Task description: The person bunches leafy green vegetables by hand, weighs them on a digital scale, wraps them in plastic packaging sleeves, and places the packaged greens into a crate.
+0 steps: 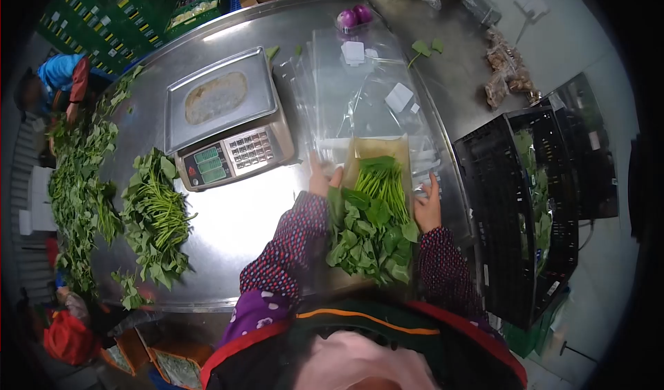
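Observation:
A bunch of leafy greens [373, 234] lies on a tan sheet [384, 148], cut stems pointing away from me and leaves toward my body. My left hand [322, 177] is at the sheet's left edge, index finger stretched out and thumb apart from it. On the opposite side, my right hand [428, 206] is beside the right edge with its fingers apart. Neither hand visibly grips anything, though some fingers are hidden. Clear plastic bags [353, 106] lie flat just beyond the sheet, with white labels [399, 97] on them.
A weighing scale [235, 151] with a metal pan stands left of the bags. Another bunch of greens [159, 217] and a long leafy pile [83, 189] lie farther left. Black crates [515, 210] stand at the right. Two other people work along the left side.

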Tool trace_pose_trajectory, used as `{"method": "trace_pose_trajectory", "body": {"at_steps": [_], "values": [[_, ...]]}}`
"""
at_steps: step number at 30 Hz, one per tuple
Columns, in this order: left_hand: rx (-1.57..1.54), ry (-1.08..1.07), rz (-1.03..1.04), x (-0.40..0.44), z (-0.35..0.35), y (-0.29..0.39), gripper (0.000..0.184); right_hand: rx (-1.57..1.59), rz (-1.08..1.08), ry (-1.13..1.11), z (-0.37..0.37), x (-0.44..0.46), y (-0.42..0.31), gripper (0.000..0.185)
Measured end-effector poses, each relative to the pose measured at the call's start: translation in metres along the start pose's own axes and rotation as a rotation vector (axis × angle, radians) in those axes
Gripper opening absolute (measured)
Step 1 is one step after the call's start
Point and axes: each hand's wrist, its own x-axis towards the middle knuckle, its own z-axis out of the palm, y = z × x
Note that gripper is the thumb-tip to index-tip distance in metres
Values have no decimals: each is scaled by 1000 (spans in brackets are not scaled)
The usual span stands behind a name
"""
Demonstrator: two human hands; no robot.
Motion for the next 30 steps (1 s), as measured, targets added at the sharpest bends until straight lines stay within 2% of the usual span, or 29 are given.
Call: {"method": "trace_pose_trajectory", "body": {"at_steps": [1,4,5,6,7,9,11,12,14,15,18,19,22,23,24,26,27,29,30], "values": [[57,-125,-101,6,4,-4,46,-13,35,-50,-2,6,6,21],[-24,-107,142,-6,18,-5,34,-182,88,-195,-7,20,13,19],[-49,-11,133,-27,10,16,32,-155,70,-172,-11,16,13,19],[-171,-105,-7,-45,0,12,30,-126,55,-150,-19,1,15,20],[-278,-51,-69,-66,-5,3,29,-97,44,-130,-27,-17,18,20],[-276,-74,-226,-101,-25,-7,26,7,84,-124,-36,-42,21,23],[-176,-37,7,-114,-32,-23,25,148,176,-157,-44,-58,16,28],[-89,-18,128,-113,-36,-18,27,147,152,-187,-41,-60,1,29],[-136,-32,-33,-99,-40,1,32,146,96,-245,-29,-55,-29,31],[-71,-103,-90,-90,-42,8,38,125,144,-310,-30,-46,-31,30],[420,-297,271,-72,-32,0,37,-49,306,-438,-20,-22,-26,22],[59,-273,144,-79,-28,-3,32,-103,217,-440,-17,-23,-27,16],[277,-210,298,-109,-36,-1,30,-541,-413,-334,-27,-34,-33,14],[132,-271,151,-126,-49,18,31,-505,-378,-318,-33,-47,-35,12],[182,-239,206,-137,-51,3,33,-506,-350,-271,-40,-60,-30,11],[197,-71,173,-151,-51,-9,33,-506,-293,-178,-47,-81,-20,10],[185,-51,87,-150,-52,-9,32,-488,-315,-119,-45,-85,-17,11],[157,-9,-76,-137,-49,-2,30,-440,-190,-116,-38,-83,-19,10],[124,47,131,-128,-48,4,30,-414,-135,-110,-34,-77,-23,10]]}}
